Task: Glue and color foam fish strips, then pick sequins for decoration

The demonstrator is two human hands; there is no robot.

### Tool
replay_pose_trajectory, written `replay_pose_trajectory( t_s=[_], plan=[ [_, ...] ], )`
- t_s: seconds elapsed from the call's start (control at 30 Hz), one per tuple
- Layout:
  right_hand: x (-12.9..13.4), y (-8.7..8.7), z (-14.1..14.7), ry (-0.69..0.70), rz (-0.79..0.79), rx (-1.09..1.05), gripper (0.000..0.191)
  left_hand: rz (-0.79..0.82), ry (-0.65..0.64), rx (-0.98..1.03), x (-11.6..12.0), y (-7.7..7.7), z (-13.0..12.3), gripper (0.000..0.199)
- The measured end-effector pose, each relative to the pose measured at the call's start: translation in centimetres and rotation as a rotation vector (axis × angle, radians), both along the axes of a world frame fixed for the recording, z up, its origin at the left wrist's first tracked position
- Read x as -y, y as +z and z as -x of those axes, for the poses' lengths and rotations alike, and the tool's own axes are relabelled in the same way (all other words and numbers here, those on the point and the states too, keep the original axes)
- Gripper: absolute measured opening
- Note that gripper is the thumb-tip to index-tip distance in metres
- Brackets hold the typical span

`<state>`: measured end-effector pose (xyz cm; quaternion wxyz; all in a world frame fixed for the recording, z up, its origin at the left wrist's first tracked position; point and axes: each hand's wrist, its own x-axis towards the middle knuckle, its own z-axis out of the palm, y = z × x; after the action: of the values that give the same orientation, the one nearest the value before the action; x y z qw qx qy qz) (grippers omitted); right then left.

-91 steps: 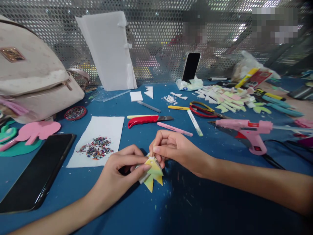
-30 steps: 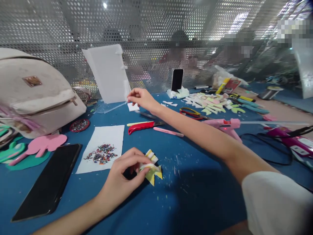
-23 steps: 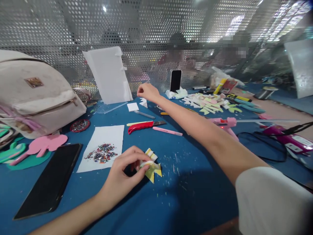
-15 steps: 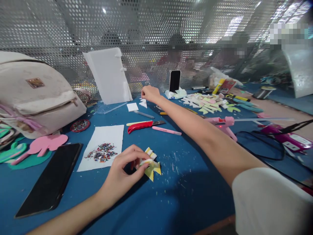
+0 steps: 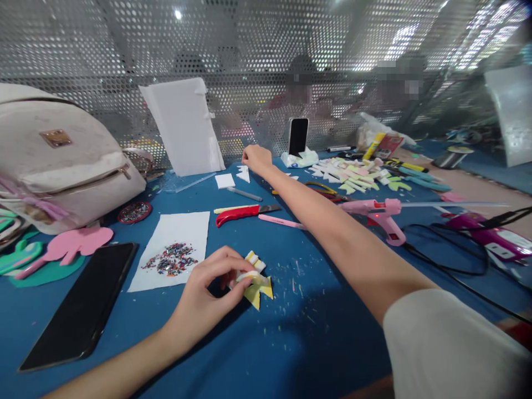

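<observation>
My left hand (image 5: 214, 285) is closed in a pinch round a yellow-and-white foam piece (image 5: 260, 288), bow-like with pointed tails, close above the blue table. Its fingers cover part of the piece. My right arm stretches across to the back of the table. There my right hand (image 5: 256, 159) has its fingers curled together, right at the upper edge of a small white notched foam piece (image 5: 243, 174). Whether the fingertips grip that piece is hidden. Beside it lies a white square (image 5: 225, 181), with a grey pen (image 5: 244, 194) just in front.
Between my arms lie a red-handled cutter (image 5: 238, 215) and a pink pen (image 5: 280, 221). A paper (image 5: 139, 280) with glittery bits and a black phone (image 5: 78, 310) lie left. Right are a pink glue gun (image 5: 388, 210) with cables and a foam-strip pile (image 5: 353, 172). A backpack (image 5: 62, 160) stands left.
My right hand has shifted very slightly right and up from the white notched piece. More of the glue gun shows beside my arm. My left hand keeps its hold.
</observation>
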<state>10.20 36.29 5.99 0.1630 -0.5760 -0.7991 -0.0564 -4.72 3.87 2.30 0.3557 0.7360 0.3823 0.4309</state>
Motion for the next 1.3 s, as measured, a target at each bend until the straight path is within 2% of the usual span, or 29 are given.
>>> replay_pose_trajectory(
  t_s=[0.3, 1.0, 1.17, 1.3],
  plan=[
    [-1.2, -1.7, 1.0, -0.012, -0.047, -0.030, 0.026, 0.005, 0.006, 0.003, 0.0, 0.3, 0.0, 0.013],
    [-3.0, -2.6, 1.6, 0.000, -0.025, -0.025, 0.027, 0.081, -0.016, 0.013, -0.3, 0.2, 0.1, 0.013],
    [-2.7, -2.1, 2.0, -0.002, -0.031, -0.019, 0.026, 0.097, -0.012, 0.012, -0.3, 0.2, 0.2, 0.015],
    [-3.6, -0.6, 1.2, -0.053, -0.027, -0.014, 0.028, 0.098, -0.015, 0.014, -0.3, 0.2, 0.2, 0.015]
  ],
)
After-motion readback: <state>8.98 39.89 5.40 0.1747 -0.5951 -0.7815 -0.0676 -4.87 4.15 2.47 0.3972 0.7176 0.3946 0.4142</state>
